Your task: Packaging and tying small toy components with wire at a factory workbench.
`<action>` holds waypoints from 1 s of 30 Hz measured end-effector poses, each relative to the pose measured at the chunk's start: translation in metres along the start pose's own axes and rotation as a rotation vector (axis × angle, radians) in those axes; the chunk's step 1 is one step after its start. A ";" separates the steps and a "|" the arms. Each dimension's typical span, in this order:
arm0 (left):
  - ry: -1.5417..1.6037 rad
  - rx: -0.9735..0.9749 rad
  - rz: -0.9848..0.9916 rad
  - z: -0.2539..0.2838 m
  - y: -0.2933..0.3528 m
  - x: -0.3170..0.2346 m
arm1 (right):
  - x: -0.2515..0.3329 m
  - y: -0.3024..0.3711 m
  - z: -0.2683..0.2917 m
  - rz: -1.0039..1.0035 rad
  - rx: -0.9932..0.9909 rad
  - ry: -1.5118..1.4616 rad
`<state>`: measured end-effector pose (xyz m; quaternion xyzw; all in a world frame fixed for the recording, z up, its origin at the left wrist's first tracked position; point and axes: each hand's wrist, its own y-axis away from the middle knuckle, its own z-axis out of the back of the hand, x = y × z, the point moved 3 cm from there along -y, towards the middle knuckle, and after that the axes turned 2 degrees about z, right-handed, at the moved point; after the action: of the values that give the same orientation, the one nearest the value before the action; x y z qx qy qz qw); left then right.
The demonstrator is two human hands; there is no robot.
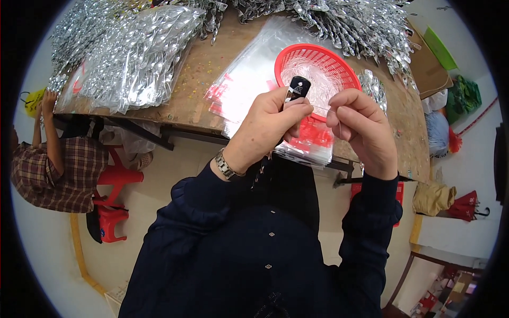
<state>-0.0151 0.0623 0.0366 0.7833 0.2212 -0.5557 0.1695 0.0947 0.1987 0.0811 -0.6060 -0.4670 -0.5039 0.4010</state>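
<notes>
My left hand [265, 122], wearing a metal watch, grips a glossy black strip with a rounded end [299, 86]. Small white marks show on that strip, and a dark dangling piece [260, 172] hangs below the fist. My right hand [363, 124] pinches a thin, pale thread [321, 107] between thumb and fingertips. The thread stretches across to my left thumb. Just beyond both hands sits a red plastic basket [289, 53] full of fine, clear-pinkish threads. Under it lie clear plastic bags [249, 69] with red printed areas, stacked at the table's near edge.
Shiny silver strands [360, 24] are heaped along the far side of the wooden table [199, 106]; a bagged bundle [143, 58] lies to the left. At far left, a person in a plaid shirt [58, 169] works by red stools [114, 222]. A cardboard box [429, 69] stands right.
</notes>
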 end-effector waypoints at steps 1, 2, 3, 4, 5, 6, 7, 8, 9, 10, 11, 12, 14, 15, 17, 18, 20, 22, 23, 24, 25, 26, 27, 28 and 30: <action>-0.001 0.002 0.002 -0.001 0.000 0.001 | -0.001 0.003 0.001 0.003 0.017 -0.081; -0.006 -0.002 0.000 -0.001 0.000 0.003 | -0.003 0.006 0.002 0.007 0.036 -0.161; -0.010 -0.006 -0.003 -0.001 -0.001 0.004 | -0.004 0.009 0.002 0.007 0.036 -0.161; -0.009 -0.006 -0.003 -0.002 0.000 0.004 | -0.006 0.011 0.001 0.018 0.038 -0.210; 0.000 -0.008 0.005 -0.003 0.000 0.004 | -0.007 0.014 0.000 0.030 0.040 -0.258; 0.009 -0.009 0.013 -0.003 0.001 0.004 | -0.008 0.015 -0.001 0.030 0.039 -0.257; 0.010 -0.008 0.012 -0.004 0.001 0.004 | -0.009 0.016 -0.003 0.049 0.017 -0.232; -0.008 0.004 0.013 -0.005 0.001 0.003 | -0.010 0.017 -0.004 0.068 -0.008 -0.206; -0.026 0.016 0.013 -0.006 0.002 0.002 | -0.012 0.018 -0.005 0.070 -0.010 -0.204; -0.025 0.020 0.012 -0.007 0.002 0.002 | -0.013 0.019 -0.005 0.109 -0.038 -0.193; -0.036 0.029 0.009 -0.008 0.003 0.002 | -0.014 0.020 -0.005 0.149 -0.064 -0.183; -0.047 0.039 0.005 -0.008 0.004 0.002 | -0.014 0.021 -0.006 0.149 -0.064 -0.182; -0.072 0.060 -0.001 -0.009 0.005 0.003 | -0.013 0.023 -0.006 0.215 -0.143 -0.101; -0.097 0.080 -0.006 -0.009 0.005 0.004 | -0.014 0.023 -0.007 0.216 -0.141 -0.101; -0.113 0.090 -0.012 -0.007 0.005 0.011 | -0.010 0.025 -0.008 0.323 -0.175 -0.025; -0.129 0.100 -0.018 -0.008 0.005 0.013 | -0.009 0.026 -0.008 0.324 -0.176 -0.023; -0.124 0.115 -0.003 -0.010 0.008 0.012 | -0.006 0.029 -0.007 0.354 -0.241 -0.058; -0.120 0.127 0.012 -0.013 0.010 0.012 | -0.002 0.033 -0.007 0.404 -0.265 0.002; -0.086 0.133 0.025 -0.015 0.011 0.012 | 0.001 0.036 -0.008 0.451 -0.290 0.061; -0.051 0.138 0.039 -0.017 0.012 0.013 | 0.004 0.038 -0.010 0.451 -0.290 0.061; -0.051 0.139 0.039 -0.018 0.013 0.014 | 0.007 0.043 -0.013 0.461 -0.310 0.109; -0.014 0.144 0.055 -0.019 0.015 0.017 | 0.010 0.046 -0.015 0.470 -0.328 0.155; 0.024 0.150 0.071 -0.019 0.016 0.020 | 0.010 0.049 -0.017 0.470 -0.327 0.155; 0.024 0.148 0.071 -0.018 0.016 0.024 | 0.011 0.052 -0.018 0.478 -0.331 0.206; 0.199 0.232 0.027 -0.019 0.018 0.030 | 0.011 0.059 -0.022 0.484 -0.335 0.256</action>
<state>0.0178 0.0616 0.0147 0.8518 0.1609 -0.4946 0.0625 0.1469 0.1652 0.0947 -0.6888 -0.1655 -0.5359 0.4593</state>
